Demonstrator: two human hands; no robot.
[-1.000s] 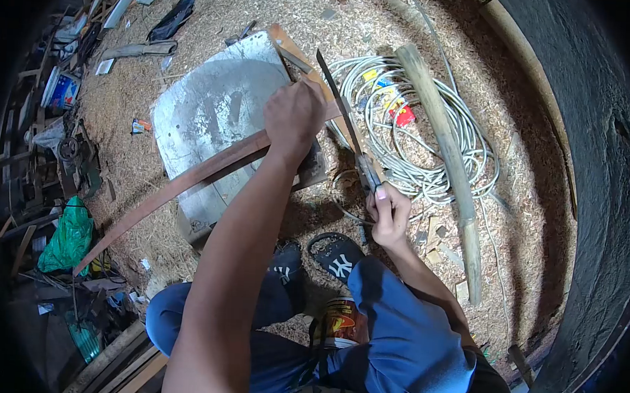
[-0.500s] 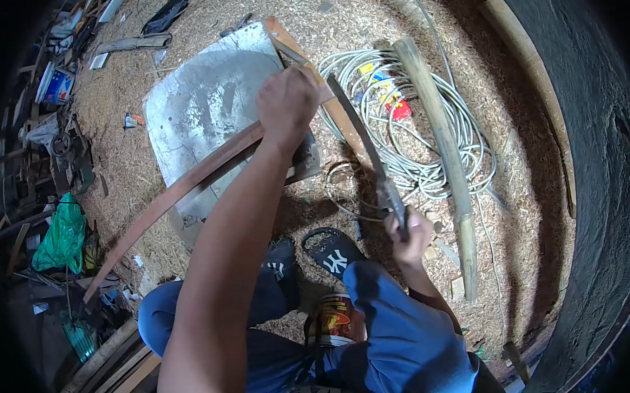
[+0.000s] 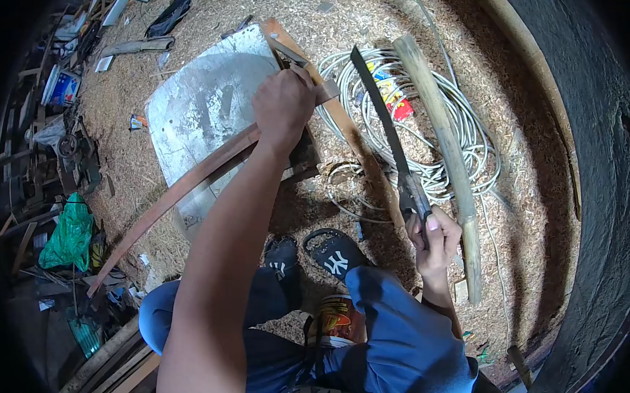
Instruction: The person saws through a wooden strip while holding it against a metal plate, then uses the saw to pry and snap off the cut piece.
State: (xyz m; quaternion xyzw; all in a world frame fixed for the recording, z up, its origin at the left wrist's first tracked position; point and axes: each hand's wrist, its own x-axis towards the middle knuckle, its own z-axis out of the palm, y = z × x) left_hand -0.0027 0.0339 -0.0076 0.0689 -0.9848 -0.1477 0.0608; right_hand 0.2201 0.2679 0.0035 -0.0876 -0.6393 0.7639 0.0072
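Note:
My left hand [image 3: 285,105] is closed around a long reddish wooden strip [image 3: 181,194], pressing it down over a scuffed, whitish flat panel [image 3: 195,114]. The short end of the strip juts out to the right of my knuckles, above a brown plank [image 3: 346,120] that runs diagonally beneath it. My right hand [image 3: 436,237] grips a handsaw [image 3: 385,115] by its handle, with the thumb along the top. The saw blade points up and away from me, apart from the strip's end. The underside of my left fingers is hidden.
A coil of pale cable [image 3: 465,143] lies on the wood shavings, with a round pole [image 3: 437,124] across it. A brown tub [image 3: 339,320] stands between my legs. A dark, thick beam [image 3: 583,173] borders the right; a green bag [image 3: 67,238] and scrap lie left.
My right hand has moved to the right, and the saw blade has swung up and away from the strip's end. My left hand has stayed on the strip.

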